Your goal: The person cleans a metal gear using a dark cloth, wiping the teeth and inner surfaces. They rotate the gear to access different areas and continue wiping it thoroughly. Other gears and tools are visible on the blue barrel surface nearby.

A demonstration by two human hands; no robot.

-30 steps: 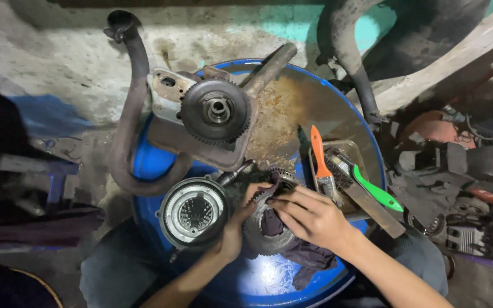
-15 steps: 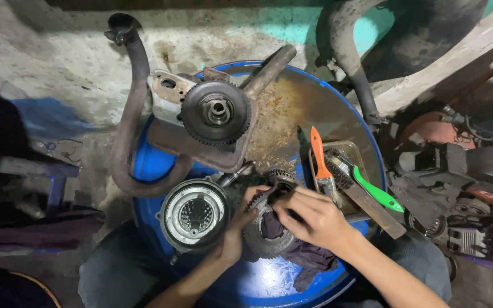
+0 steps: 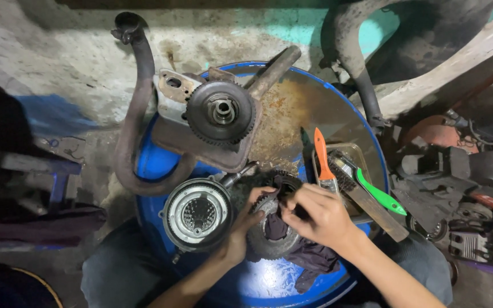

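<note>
My left hand and my right hand meet over a dark toothed clutch ring that lies on a dark rag on top of a blue drum. Both hands grip the ring at its upper edge, the fingers pinching a small part there. Just left of my left hand sits a round silver clutch basket. Behind it lies a large black gear mounted on a rusty metal casing.
An orange-handled brush and a green-handled wire brush lie in a tray at the drum's right. A curved exhaust pipe wraps the left side. Engine parts and scrap crowd the floor at right.
My right hand has shifted slightly up and left over the toothed ring, and my left fingers have closed in beside it. The parts on the drum have stayed put.
</note>
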